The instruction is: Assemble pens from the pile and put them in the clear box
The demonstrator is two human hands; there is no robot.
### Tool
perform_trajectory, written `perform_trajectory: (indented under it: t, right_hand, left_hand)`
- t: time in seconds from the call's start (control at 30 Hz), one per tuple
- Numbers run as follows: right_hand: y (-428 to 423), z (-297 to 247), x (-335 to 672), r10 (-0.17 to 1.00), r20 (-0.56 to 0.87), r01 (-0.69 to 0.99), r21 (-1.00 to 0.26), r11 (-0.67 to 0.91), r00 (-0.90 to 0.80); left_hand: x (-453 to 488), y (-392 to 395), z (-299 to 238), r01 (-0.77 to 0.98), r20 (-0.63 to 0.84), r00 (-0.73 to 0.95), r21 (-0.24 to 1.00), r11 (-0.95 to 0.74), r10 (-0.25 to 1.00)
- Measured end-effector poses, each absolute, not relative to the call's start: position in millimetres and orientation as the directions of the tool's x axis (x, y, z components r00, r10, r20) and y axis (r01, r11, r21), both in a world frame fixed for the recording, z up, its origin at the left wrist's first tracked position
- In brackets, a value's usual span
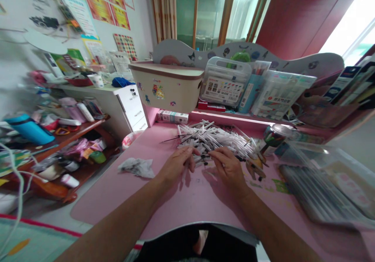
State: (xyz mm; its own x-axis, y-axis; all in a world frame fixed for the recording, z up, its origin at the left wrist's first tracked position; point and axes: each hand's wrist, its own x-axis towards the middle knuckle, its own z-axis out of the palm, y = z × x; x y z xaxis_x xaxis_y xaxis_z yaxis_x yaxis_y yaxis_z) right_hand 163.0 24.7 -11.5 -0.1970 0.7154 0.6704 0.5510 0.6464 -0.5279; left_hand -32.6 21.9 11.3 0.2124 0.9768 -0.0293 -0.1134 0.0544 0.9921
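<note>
Both my hands are over the pink desk (117, 203), close in front of a heap of thin white pen-like tubes (213, 135). My left hand (178, 162) is closed, thumb against fingers, around a slim pale tube (185, 170) that points down and is partly hidden. My right hand (230, 168) makes a pinch a short way to the right. Something small and dark shows at its fingertips, too small to name. Small black pieces (205, 163) lie on the desk between the hands.
Crumpled white tissue (137, 167) lies left of my hands. A clear plastic box (325, 191) with dark slim sticks stands at right. Near it are a wooden clip-like object (255, 168) and a can (278, 135). A lidded cream bin (170, 86) and marker cases (225, 82) fill the shelf.
</note>
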Motion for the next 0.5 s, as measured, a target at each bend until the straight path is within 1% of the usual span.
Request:
perform_trajectory:
  t: [0.07,0.1,0.17,0.2,0.23,0.3,0.33,0.4,0.5]
  right_hand:
    - [21.1,-2.5,168.8,0.729,0.681,0.479,-0.617,0.625,-0.074]
    - [20.5,1.6,171.7,0.751,0.66,0.425,-0.683,0.594,0.01]
    - [22.4,8.3,177.5,0.812,0.548,0.238,-0.831,0.502,0.201]
    - [24.7,10.8,180.0,0.841,0.462,0.106,-0.886,0.451,0.282]
    - [27.6,12.6,182.3,0.864,0.372,-0.036,-0.913,0.407,0.34]
    - [33.5,14.8,185.5,0.896,0.228,-0.271,-0.899,0.344,0.38]
    - [35.9,15.3,186.5,0.911,0.179,-0.348,-0.883,0.316,0.372]
    - [38.9,15.1,187.0,0.934,0.121,-0.43,-0.863,0.267,0.337]
    - [39.2,13.8,186.2,0.951,0.113,-0.455,-0.858,0.24,0.288]
  left_hand:
    - [-32.3,21.7,10.8,-0.115,-0.054,0.263,0.99,0.087,0.963]
    - [-32.0,21.9,9.8,-0.109,-0.073,0.286,0.988,0.108,0.955]
    - [-31.1,22.3,6.8,-0.073,-0.115,0.325,0.987,0.146,0.939]
    - [-30.6,22.3,5.3,-0.043,-0.138,0.343,0.986,0.163,0.929]
    - [-30.1,22.2,3.9,-0.01,-0.158,0.36,0.985,0.173,0.92]
    - [-29.2,21.5,1.7,0.035,-0.174,0.39,0.984,0.174,0.904]
    - [-28.9,21.0,1.0,0.043,-0.173,0.406,0.984,0.17,0.897]
    - [-28.6,20.2,0.4,0.044,-0.155,0.431,0.988,0.151,0.889]
    - [-29.1,20.3,0.8,0.05,-0.142,0.453,0.99,0.134,0.88]
